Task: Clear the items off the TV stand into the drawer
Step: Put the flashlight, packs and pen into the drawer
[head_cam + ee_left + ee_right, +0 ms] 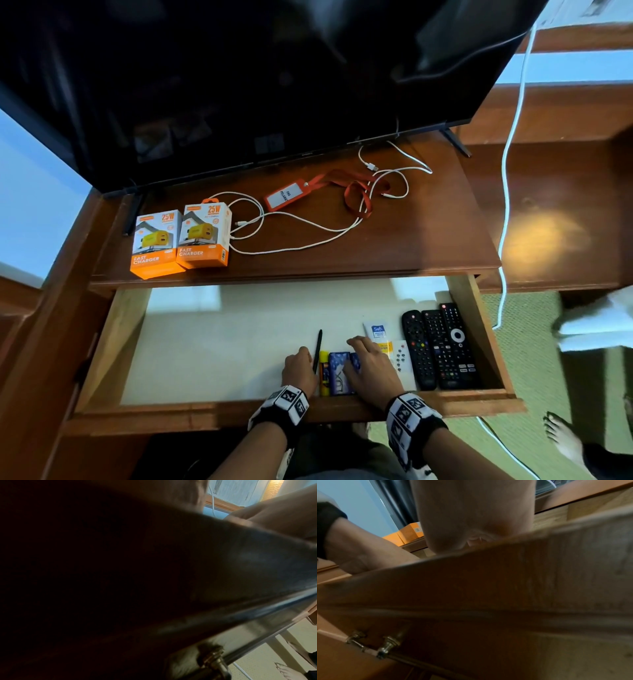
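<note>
The drawer point(130, 342) stands pulled out below the TV stand top point(411, 240). Both hands are inside it near the front. My right hand point(356, 356) lies over a blue soap box point(356, 366), fingers bent round it, beside a second blue Lux box point(337, 373). My left hand point(306, 358) sits knuckles up against a black pen point(318, 346); whether it pinches the pen is hidden. A yellow glue stick point(323, 373) lies between pen and soap. Two orange charger boxes point(181, 240), white cables point(308, 226) and an orange lanyard badge point(284, 198) lie on the stand top.
Three black remotes point(442, 346), a small white remote point(401, 356) and a white Safi tube point(376, 330) fill the drawer's right side. The TV point(239, 85) overhangs the stand's back. Another person's bare foot point(561, 438) is on the floor at right. Wrist views show only the drawer front point(488, 588).
</note>
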